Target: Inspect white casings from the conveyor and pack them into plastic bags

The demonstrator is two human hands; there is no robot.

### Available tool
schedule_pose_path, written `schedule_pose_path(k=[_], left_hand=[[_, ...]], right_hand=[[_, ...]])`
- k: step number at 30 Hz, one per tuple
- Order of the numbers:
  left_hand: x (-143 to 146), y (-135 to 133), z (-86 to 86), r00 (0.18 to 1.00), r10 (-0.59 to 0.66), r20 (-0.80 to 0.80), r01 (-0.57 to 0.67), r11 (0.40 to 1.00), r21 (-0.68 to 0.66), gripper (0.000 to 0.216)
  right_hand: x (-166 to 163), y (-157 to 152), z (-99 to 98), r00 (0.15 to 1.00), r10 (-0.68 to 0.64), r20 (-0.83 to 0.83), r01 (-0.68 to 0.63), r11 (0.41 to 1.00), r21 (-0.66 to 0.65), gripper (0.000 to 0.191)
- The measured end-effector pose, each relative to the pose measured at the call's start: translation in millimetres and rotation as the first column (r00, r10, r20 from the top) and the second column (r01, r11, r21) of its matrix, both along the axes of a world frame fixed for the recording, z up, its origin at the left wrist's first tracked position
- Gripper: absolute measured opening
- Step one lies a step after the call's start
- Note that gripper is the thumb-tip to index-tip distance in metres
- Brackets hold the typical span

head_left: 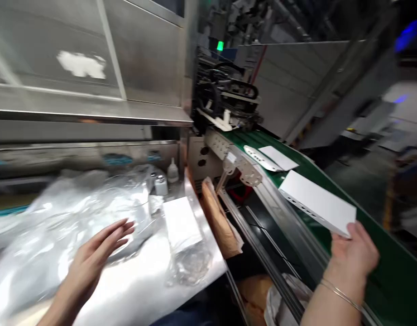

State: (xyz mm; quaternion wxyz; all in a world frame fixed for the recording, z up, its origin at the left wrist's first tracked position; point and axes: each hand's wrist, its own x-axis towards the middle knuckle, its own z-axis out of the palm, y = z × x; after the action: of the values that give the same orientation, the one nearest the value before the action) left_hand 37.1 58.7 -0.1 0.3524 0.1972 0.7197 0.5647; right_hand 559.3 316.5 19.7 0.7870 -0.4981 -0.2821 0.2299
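My right hand (354,253) grips the near end of a white rectangular panel (317,203) with a row of small holes along one edge, holding it over a green conveyor belt (381,253). My left hand (99,253) hangs open, fingers spread, just above a heap of clear plastic film (75,213) on a steel table (143,294). Nearest the film's right side lies a white flat pack (181,224) with a clear plastic bag (189,265) at its near end. Farther up the belt lie a perforated white strip (261,158) and a white sheet (278,157).
A perforated metal bracket assembly (235,163) stands at the belt's edge, with dark machinery (225,95) behind it. Brown paper (218,222) fills the gap beside the table. Small plastic bottles (172,172) stand at the table's back, under a stainless steel cabinet (93,59).
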Motion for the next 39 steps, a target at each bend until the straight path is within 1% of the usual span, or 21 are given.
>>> schedule_pose_path(k=[1,2,3,4,5,6,7,8,9,10,12,14,18,23,25,27,29,31,33,36,39], left_hand=[[-1.6,-1.8,1.0,0.991,0.008,0.137,-0.016,0.998,0.054,0.049],[-3.3,-3.6,1.4,0.966,0.03,0.257,-0.054,0.995,0.085,0.045],[-4.8,-6.6,1.9,0.927,0.031,0.373,-0.071,0.993,0.095,0.043],[-5.9,-11.8,2.9,0.879,0.007,0.478,-0.061,0.993,0.098,0.043],[-6.2,-19.5,4.7,0.818,-0.043,0.574,-0.027,0.993,0.113,0.045],[-5.3,-29.4,7.3,0.746,-0.116,0.656,0.02,0.988,0.152,0.048],[-3.5,-41.2,10.3,0.671,-0.192,0.716,0.054,0.976,0.211,0.052],[-0.9,-54.0,13.3,0.606,-0.253,0.754,0.062,0.96,0.272,0.054],[2.0,-67.1,15.8,0.556,-0.284,0.781,0.042,0.948,0.315,0.055],[4.7,-79.9,17.3,0.522,-0.28,0.806,0.001,0.945,0.328,0.053],[8.2,-102.5,16.9,0.482,-0.204,0.852,-0.109,0.951,0.29,0.049],[7.7,-119.9,13.0,0.457,-0.113,0.882,-0.22,0.947,0.235,0.05],[-5.4,-140.9,5.1,0.461,0.0,0.887,-0.402,0.891,0.209,0.055],[-32.1,-148.7,2.1,0.465,0.068,0.883,-0.498,0.844,0.197,0.06],[-40.3,-146.3,-0.4,0.474,0.089,0.876,-0.515,0.835,0.194,0.06],[-44.3,-140.5,-3.6,0.505,0.101,0.857,-0.525,0.824,0.213,0.058],[-44.5,-132.9,-5.5,0.549,0.115,0.828,-0.527,0.816,0.236,0.055],[-42.7,-126.1,-4.3,0.57,0.127,0.812,-0.522,0.819,0.239,0.054],[-41.6,-122.1,0.4,0.567,0.132,0.813,-0.514,0.828,0.224,0.055],[-43.6,-122.0,9.7,0.533,0.115,0.838,-0.484,0.854,0.191,0.059],[-49.7,-124.8,13.6,0.508,0.156,0.847,-0.514,0.844,0.153,0.058]], right_hand=[[-29.8,-1.1,6.8,0.989,0.146,0.021,-0.146,0.989,0.032,0.041],[-67.4,-4.7,12.5,0.943,0.33,0.045,-0.331,0.944,0.008,0.043],[-111.6,-11.4,16.5,0.86,0.51,0.017,-0.509,0.859,-0.054,0.043],[-160.3,-21.6,18.4,0.736,0.674,-0.066,-0.676,0.723,-0.141,0.04],[-210.6,-34.8,17.9,0.531,0.832,-0.164,-0.843,0.497,-0.206,0.039],[-260.1,-50.3,15.0,0.287,0.929,-0.236,-0.944,0.231,-0.237,0.04],[-306.4,-67.1,10.2,0.059,0.96,-0.273,-0.969,-0.01,-0.245,0.04],[-347.6,-84.2,3.8,-0.135,0.945,-0.299,-0.945,-0.214,-0.248,0.04],[-382.9,-100.8,-3.2,-0.282,0.907,-0.313,-0.897,-0.365,-0.249,0.04],[-411.8,-116.3,-10.3,-0.385,0.866,-0.32,-0.845,-0.47,-0.254,0.039],[-452.1,-142.5,-22.5,-0.484,0.808,-0.335,-0.77,-0.576,-0.274,0.037],[-474.0,-161.4,-31.1,-0.481,0.799,-0.36,-0.755,-0.587,-0.292,0.039],[-485.4,-182.8,-47.5,-0.349,0.818,-0.457,-0.822,-0.501,-0.271,0.041],[-475.2,-203.6,-74.4,-0.317,0.808,-0.497,-0.789,-0.515,-0.334,0.04],[-471.6,-217.2,-77.3,-0.285,0.857,-0.429,-0.789,-0.463,-0.403,0.048],[-471.0,-233.9,-72.4,-0.256,0.93,-0.264,-0.784,-0.36,-0.505,0.06],[-474.6,-249.0,-63.7,-0.285,0.958,0.011,-0.756,-0.218,-0.617,0.07],[-480.8,-254.9,-57.9,-0.315,0.904,0.288,-0.726,-0.034,-0.687,0.064],[-483.6,-245.7,-59.9,-0.272,0.869,0.414,-0.706,0.113,-0.699,0.047],[-469.8,-206.3,-74.7,-0.058,0.92,0.386,-0.698,0.239,-0.675,0.048],[-443.0,-160.6,-87.9,0.215,0.894,0.392,-0.682,0.425,-0.596,0.045]])
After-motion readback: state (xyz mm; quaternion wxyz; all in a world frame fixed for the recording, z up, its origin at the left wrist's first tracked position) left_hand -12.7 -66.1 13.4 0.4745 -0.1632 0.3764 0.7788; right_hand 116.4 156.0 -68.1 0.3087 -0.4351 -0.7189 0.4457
